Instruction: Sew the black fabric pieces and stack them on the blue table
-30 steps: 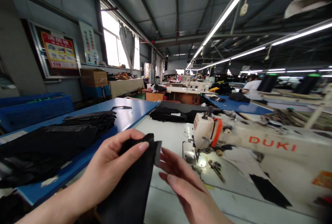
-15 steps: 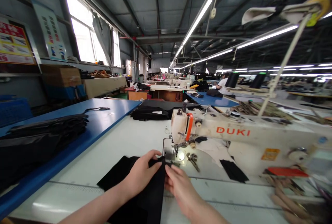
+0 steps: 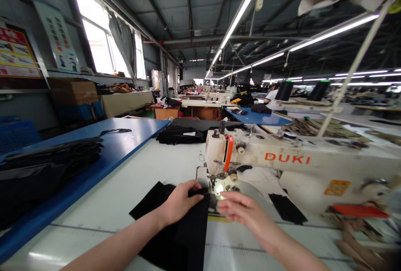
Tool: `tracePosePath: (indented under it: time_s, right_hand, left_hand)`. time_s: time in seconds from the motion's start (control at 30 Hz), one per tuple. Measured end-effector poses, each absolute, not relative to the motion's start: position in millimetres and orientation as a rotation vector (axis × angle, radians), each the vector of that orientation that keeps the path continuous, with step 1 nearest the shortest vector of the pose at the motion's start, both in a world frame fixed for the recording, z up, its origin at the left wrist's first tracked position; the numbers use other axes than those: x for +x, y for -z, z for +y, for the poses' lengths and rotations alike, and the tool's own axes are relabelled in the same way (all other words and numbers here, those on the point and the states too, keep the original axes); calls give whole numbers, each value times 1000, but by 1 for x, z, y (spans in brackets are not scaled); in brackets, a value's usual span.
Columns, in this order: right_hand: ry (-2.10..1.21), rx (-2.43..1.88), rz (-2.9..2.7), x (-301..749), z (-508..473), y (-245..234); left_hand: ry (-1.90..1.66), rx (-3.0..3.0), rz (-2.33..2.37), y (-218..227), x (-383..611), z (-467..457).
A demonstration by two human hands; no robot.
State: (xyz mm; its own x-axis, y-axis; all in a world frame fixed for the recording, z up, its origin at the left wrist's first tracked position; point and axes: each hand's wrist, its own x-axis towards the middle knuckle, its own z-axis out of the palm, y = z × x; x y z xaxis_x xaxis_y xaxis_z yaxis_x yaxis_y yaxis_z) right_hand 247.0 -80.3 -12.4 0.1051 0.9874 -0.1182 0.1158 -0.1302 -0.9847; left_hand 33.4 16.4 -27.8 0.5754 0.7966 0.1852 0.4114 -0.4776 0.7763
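Observation:
My left hand (image 3: pixel 180 202) pinches the top edge of a black fabric piece (image 3: pixel 191 241) between thumb and fingers, just left of the sewing machine's needle area. The cloth lies over the pale tabletop and hangs toward me. Apart from the fabric, my right hand (image 3: pixel 247 212) hovers right of it with fingers stretched out and nothing visible in them. Its fingertips are close to the lit needle plate (image 3: pixel 219 188) of the white sewing machine (image 3: pixel 257 154). A small metal tool (image 3: pixel 233 188) on the machine bed is partly hidden by that hand.
Stacked black fabric (image 3: pixel 50 162) lies on the blue table (image 3: pixel 138 131) at left. Another black pile (image 3: pixel 180 133) sits behind the machine. Dark cloth scraps (image 3: pixel 288 208) rest by the machine arm. A thread stand pole (image 3: pixel 354 66) rises at right. A person (image 3: pixel 273 97) is farther back.
My right hand has let go of the fabric and moved right, its fingers opening out. My left hand and the cloth have shifted slightly right, toward the needle plate.

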Motion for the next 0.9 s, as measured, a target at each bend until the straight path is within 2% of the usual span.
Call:
tracePosePath:
  time_s: [0.03, 0.1, 0.2, 0.47, 0.9]
  right_hand:
    - [-940, -1564, -1373, 266, -78, 11]
    - [-284, -1840, -1772, 306, -69, 9]
    - [-16, -1981, -1849, 355, -54, 5]
    - [215, -2100, -2129, 374, -28, 15]
    - [489, -2144, -2149, 373, -29, 25]
  left_hand:
    - [-691, 2113, 968, 29, 34, 19]
    - [-674, 2126, 989, 30, 37, 24]
    - [-688, 2135, 1029, 31, 42, 31]
    - [-700, 2072, 1080, 32, 39, 36]
    - [-684, 2070, 1121, 33, 39, 36]
